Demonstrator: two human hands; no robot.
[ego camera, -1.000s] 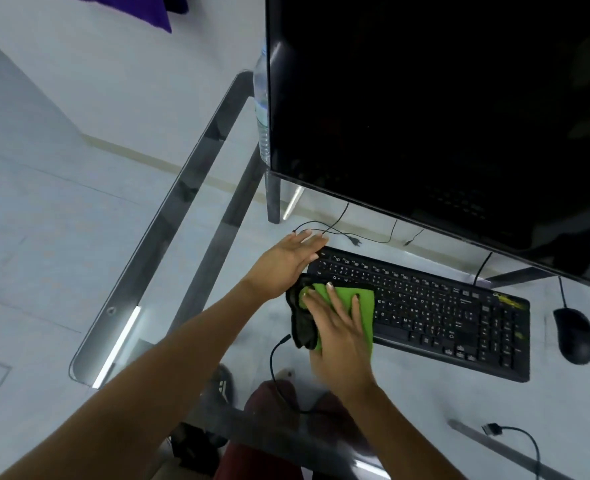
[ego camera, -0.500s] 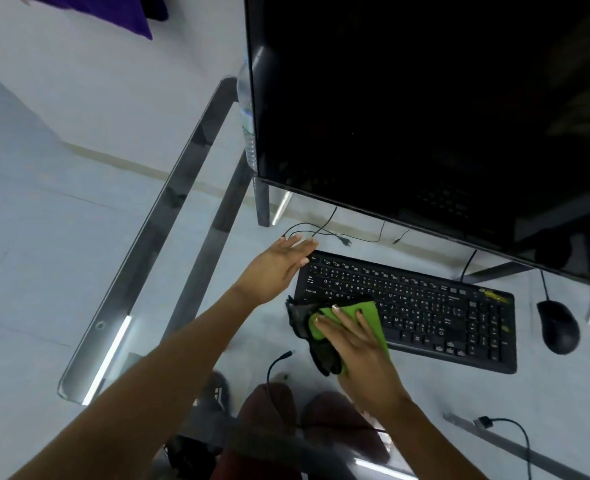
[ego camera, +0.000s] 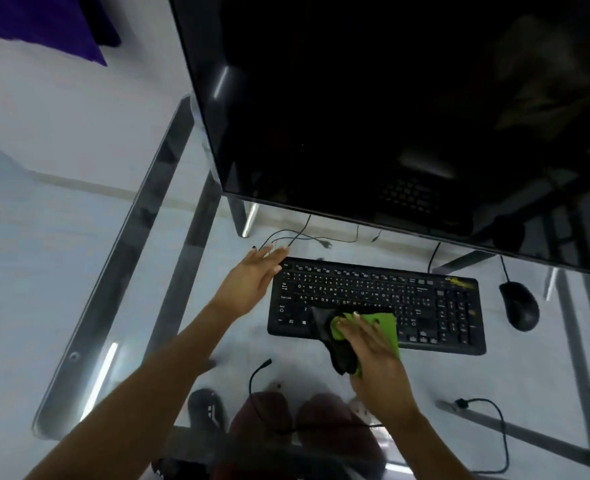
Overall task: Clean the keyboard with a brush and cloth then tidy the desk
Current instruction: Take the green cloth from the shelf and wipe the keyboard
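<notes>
A black keyboard (ego camera: 407,299) lies on the glass desk (ego camera: 79,358) below the monitor. A green and black cloth (ego camera: 387,325) lies over the keyboard's front edge near its middle. My right hand (ego camera: 373,351) presses flat on the cloth with straight fingers. My left hand (ego camera: 252,282) rests open at the keyboard's far left corner, fingers straight and touching its edge. No brush shows in the view.
A large dark monitor (ego camera: 390,116) hangs over the back of the desk. A black mouse (ego camera: 520,306) sits right of the keyboard. Loose cables (ego camera: 307,239) lie behind the keyboard, one cable (ego camera: 259,372) in front and another (ego camera: 487,427) at the right. My knees show through the glass.
My right hand slid the cloth to the right along the keyboard's front, from its left end toward the middle. My left hand stayed at the left corner.
</notes>
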